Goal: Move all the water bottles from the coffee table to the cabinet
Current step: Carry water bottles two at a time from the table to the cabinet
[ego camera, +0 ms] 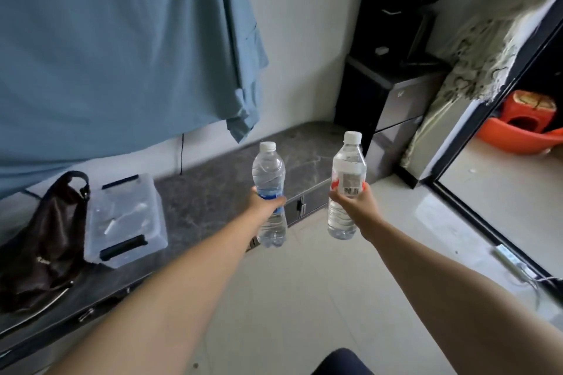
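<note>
My left hand [264, 202] grips a clear water bottle with a blue label [268, 170] around its middle, upright in the air. My right hand [355, 202] grips a second clear bottle with a red and white label [347, 167], also upright. Both have white caps and hang at arm's length, over the front edge of a long low cabinet with a dark marble top [213, 189]. The coffee table is out of view.
On the cabinet top lie a dark brown bag [42, 240] and a clear plastic box with black handles [125, 216]. A blue cloth [122, 39] hangs above. A black water dispenser [393, 70] stands at the cabinet's far end. A glass door frame [487, 222] runs along the right.
</note>
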`<state>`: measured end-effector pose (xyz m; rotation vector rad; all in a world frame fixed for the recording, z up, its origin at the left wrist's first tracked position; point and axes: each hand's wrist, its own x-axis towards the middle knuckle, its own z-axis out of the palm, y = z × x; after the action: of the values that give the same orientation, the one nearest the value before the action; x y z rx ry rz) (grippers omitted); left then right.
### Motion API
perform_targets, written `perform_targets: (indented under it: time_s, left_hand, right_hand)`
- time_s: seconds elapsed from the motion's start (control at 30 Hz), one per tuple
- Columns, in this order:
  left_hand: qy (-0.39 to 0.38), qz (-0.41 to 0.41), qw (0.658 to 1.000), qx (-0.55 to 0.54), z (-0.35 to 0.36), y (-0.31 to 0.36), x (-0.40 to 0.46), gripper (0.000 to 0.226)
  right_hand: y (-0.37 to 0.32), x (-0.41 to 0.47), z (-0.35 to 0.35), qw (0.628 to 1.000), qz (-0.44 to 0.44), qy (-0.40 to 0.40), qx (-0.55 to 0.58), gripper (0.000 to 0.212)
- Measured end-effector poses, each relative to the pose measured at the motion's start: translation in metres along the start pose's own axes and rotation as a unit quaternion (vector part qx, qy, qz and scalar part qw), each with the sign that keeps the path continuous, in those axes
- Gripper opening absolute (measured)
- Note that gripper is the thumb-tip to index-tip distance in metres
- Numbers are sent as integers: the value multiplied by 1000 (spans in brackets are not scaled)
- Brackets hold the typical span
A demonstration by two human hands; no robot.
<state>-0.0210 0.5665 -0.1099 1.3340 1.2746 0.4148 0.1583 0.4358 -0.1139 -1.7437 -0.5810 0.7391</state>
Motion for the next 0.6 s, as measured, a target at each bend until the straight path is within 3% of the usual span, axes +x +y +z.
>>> perform_targets:
  time_s: [0.13, 0.23, 0.4, 0.6]
  left_hand:
    - [-31, -5, 999, 35, 33, 22, 55, 57]
    - [-41, -6, 998, 42, 61, 44, 103, 49]
    - [26, -28, 999, 30, 122, 89, 191, 54]
    - [74, -70, 995, -11, 183, 129, 276, 36]
  right_hand:
    - [10, 68, -16, 1000, 30, -3, -9, 53]
    - [12, 133, -29, 999, 38, -2, -20, 64]
    - [-4, 246, -60, 998, 50, 1, -28, 44]
    - [-14, 373, -97, 996, 80, -32, -39, 50]
